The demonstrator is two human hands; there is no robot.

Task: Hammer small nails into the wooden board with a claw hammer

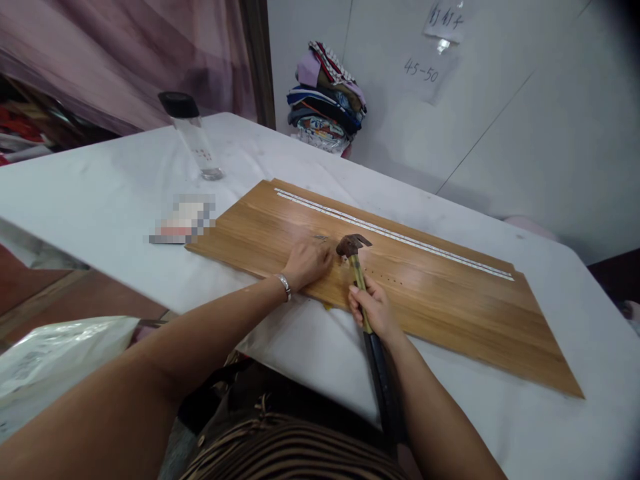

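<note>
My right hand (374, 308) is wrapped round the handle of a claw hammer (358, 273), whose rusty head is raised just over a brown wooden board (465, 313). Close to the left of the hammer head, my left hand (309, 261) rests low at the board with its fingers pinched together. What those fingers hold, if anything, is hidden. Behind them lie a few thin nails (321, 237) on the wood. A short row of small dark dots (385, 275), nails or holes, runs to the right of the hammer.
Two white measuring strips (395, 235) run along the board's far side. The board lies on a white-covered table (125, 160). A clear bottle (193, 137) with a black lid and a blurred-out packet (183, 221) stand leftward. Folded clothes (327, 100) are stacked by the wall.
</note>
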